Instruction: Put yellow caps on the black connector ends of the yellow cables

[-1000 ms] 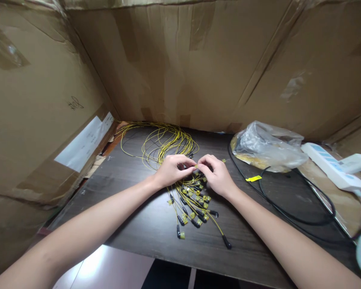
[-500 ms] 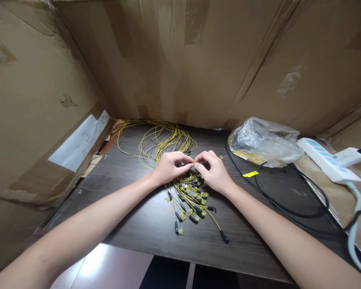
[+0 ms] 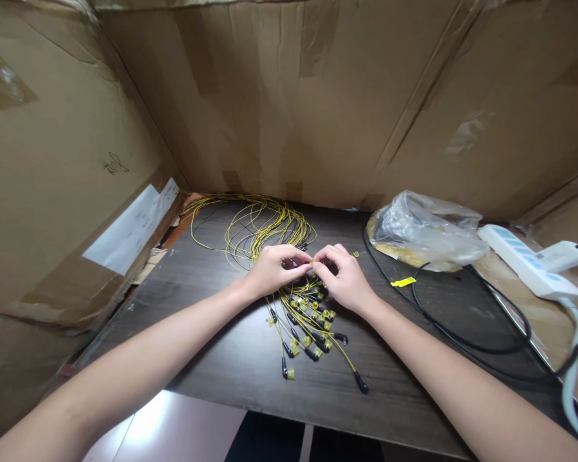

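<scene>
At frame centre, the left hand (image 3: 270,273) and right hand (image 3: 347,282) pinch a tiny yellow cap (image 3: 311,261) between closed fingertips above the cable ends (image 3: 308,321); best kept low, gripped lightly.

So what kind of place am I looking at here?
Probably a makeshift assembly bench: a dark wooden table walled in by cardboard sheets, a bundle of yellow cables with black connectors, and a white power strip.
</scene>
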`<action>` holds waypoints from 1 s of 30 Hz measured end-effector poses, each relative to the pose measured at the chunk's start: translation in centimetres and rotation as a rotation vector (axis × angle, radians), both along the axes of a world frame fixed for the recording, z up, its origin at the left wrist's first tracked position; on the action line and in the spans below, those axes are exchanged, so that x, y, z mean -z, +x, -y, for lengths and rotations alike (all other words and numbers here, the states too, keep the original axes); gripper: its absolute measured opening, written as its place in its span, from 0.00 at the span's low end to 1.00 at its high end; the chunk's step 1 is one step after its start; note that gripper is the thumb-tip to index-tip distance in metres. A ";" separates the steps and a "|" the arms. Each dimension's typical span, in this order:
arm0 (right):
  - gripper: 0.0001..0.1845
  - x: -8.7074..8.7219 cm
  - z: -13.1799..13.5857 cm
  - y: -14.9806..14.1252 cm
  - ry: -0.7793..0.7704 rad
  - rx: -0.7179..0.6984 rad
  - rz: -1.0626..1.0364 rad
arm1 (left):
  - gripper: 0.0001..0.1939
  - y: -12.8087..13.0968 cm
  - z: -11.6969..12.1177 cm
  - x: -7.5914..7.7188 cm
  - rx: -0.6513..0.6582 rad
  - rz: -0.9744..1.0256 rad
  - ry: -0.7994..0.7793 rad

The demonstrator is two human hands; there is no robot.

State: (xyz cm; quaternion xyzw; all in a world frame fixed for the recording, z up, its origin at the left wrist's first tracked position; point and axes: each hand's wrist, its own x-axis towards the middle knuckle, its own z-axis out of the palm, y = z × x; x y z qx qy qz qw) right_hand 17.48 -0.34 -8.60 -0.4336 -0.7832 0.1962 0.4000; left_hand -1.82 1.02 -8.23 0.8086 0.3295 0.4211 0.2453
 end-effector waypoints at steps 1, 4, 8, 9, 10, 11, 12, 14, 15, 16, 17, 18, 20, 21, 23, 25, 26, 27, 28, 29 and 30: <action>0.12 0.0 0.0 0.0 -0.004 -0.003 0.008 | 0.06 0.0 0.0 0.0 0.001 0.002 0.004; 0.19 0.1 0.0 0.0 -0.021 0.000 0.045 | 0.06 0.0 0.0 0.1 0.007 0.007 0.019; 0.11 0.0 0.0 -0.1 -0.020 0.021 0.004 | 0.06 0.0 -0.1 0.2 0.008 0.011 -0.003; 0.08 0.0 0.0 -0.1 -0.018 0.020 -0.007 | 0.06 0.0 -0.1 0.2 0.010 0.012 -0.011; 0.07 0.0 0.0 -0.1 -0.016 0.018 -0.009 | 0.06 0.0 -0.1 0.2 0.013 0.011 -0.017; 0.08 0.0 0.0 -0.2 -0.014 0.016 -0.004 | 0.07 -0.1 -0.1 0.2 0.017 0.010 -0.019; 0.09 0.1 0.0 -0.2 -0.013 0.017 0.008 | 0.07 -0.1 -0.1 0.3 0.019 0.009 -0.018; 0.15 0.1 0.0 -0.2 -0.018 0.020 0.039 | 0.07 -0.1 -0.1 0.3 0.016 0.006 -0.013; 0.18 0.1 0.0 -0.2 -0.022 0.023 0.055 | 0.07 -0.1 -0.1 0.4 0.012 0.003 -0.009; 0.20 0.1 0.0 -0.2 -0.023 0.030 0.066 | 0.06 -0.1 -0.1 0.4 0.008 0.001 -0.006; 0.20 0.1 0.0 -0.1 -0.021 0.039 0.069 | 0.06 0.0 -0.1 0.4 0.006 0.001 -0.006; 0.19 0.0 0.0 -0.1 -0.016 0.049 0.066 | 0.06 0.0 -0.1 0.4 0.006 0.003 -0.009; 0.14 0.0 0.0 -0.1 -0.009 0.056 0.051 | 0.07 0.0 -0.1 0.4 0.008 0.011 -0.024; 0.11 0.0 0.0 0.0 -0.009 0.053 0.045 | 0.07 0.0 -0.1 0.4 0.011 0.017 -0.033; 0.08 0.0 -0.1 0.0 -0.015 0.039 0.047 | 0.08 0.0 -0.1 0.4 0.019 0.024 -0.038; 0.11 0.1 -0.1 0.0 -0.019 0.028 0.060 | 0.08 -0.1 -0.1 0.4 0.029 0.022 -0.019; 0.14 0.1 -0.1 0.0 -0.020 0.024 0.070 | 0.07 -0.1 -0.2 0.4 0.035 0.016 -0.007; 0.17 0.2 -0.1 0.0 -0.021 0.020 0.081 | 0.07 -0.1 -0.2 0.4 0.039 0.011 0.002; 0.19 0.1 -0.1 -0.1 -0.022 0.014 0.094 | 0.07 -0.2 -0.2 0.5 0.044 0.007 0.006; 0.21 0.1 -0.1 -0.1 -0.023 0.011 0.105 | 0.07 -0.2 -0.2 0.5 0.046 0.005 0.007; 0.22 0.1 -0.1 -0.1 -0.023 0.009 0.111 | 0.07 -0.2 -0.2 0.5 0.043 0.007 0.006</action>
